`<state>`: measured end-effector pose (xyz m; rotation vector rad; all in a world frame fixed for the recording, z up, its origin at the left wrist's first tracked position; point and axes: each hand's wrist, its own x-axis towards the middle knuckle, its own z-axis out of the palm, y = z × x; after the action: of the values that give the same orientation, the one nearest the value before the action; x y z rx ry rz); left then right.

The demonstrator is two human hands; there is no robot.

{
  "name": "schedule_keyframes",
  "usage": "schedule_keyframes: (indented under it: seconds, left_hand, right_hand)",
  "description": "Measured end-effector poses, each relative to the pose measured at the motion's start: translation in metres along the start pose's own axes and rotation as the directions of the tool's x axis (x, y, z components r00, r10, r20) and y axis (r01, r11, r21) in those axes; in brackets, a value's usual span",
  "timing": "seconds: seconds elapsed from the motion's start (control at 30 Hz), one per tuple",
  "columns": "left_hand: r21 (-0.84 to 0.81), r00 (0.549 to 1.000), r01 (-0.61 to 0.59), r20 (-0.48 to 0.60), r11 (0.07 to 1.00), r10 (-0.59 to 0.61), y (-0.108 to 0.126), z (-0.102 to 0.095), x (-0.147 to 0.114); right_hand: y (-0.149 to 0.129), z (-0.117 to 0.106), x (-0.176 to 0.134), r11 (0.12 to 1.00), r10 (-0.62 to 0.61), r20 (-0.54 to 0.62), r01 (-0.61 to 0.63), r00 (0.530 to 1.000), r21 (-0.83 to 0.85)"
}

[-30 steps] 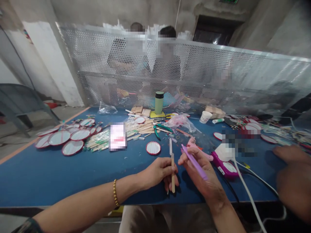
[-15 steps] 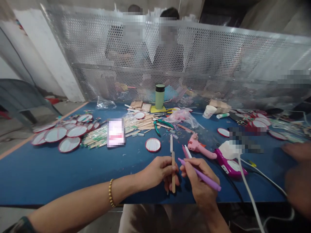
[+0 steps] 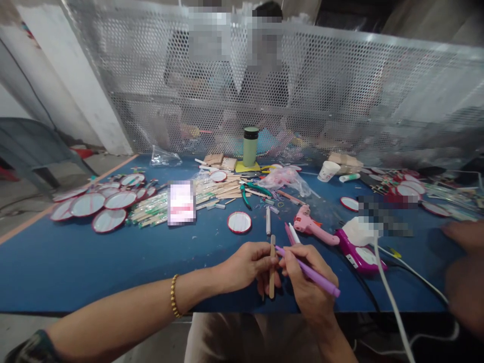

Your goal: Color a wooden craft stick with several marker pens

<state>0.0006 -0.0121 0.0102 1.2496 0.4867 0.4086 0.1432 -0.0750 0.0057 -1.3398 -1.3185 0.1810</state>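
Between the thumb and fingers of my left hand (image 3: 257, 263) is a flat wooden craft stick (image 3: 272, 287), held upright near the table's front edge. My right hand (image 3: 312, 280) grips a purple marker pen (image 3: 317, 278) like a writing tool, its tip at the upper part of the stick. Just beyond the stick lies a pale capped pen (image 3: 268, 221). A white pen (image 3: 294, 234) and a dark pink pen (image 3: 289, 235) lie beyond my right hand. A round red-rimmed white disc (image 3: 239, 222) rests on the table ahead of my left hand.
A pink glue gun (image 3: 315, 229) and a magenta power strip (image 3: 363, 257) with a white cable lie to the right. Red-rimmed discs (image 3: 87, 204) and wooden sticks (image 3: 227, 189) are heaped left and centre. Pliers (image 3: 245, 196), a green bottle (image 3: 250, 148) and a paper cup (image 3: 328, 171) stand farther back. Another person's hand (image 3: 465, 236) is at right.
The purple marker's tip has moved left onto or against the stick. Both hands keep their holds, and the view has shifted slightly.
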Motion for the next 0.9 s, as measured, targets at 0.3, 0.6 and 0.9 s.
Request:
schedule_keyframes:
  seconds: [0.3, 0.6, 0.9]
  left_hand:
    - [0.039, 1.000, -0.010, -0.001, 0.999, 0.010, -0.0016, -0.0011, 0.0000]
    - [0.071, 1.000, -0.004, -0.007, 0.997, 0.005, 0.0000, -0.0005, 0.0004]
    - [0.072, 1.000, -0.002, -0.012, 0.997, 0.003, 0.0005, -0.0006, 0.0000]
  right_hand:
    - [-0.0057, -0.0003, 0.0017, 0.999, -0.045, 0.029, 0.046, 0.999, -0.013]
    - [-0.0062, -0.0001, 0.0024, 0.995, -0.104, 0.032, 0.104, 0.994, -0.006]
    - [-0.0079, 0.0001, 0.0042, 0.995, -0.098, 0.025, 0.098, 0.995, -0.004]
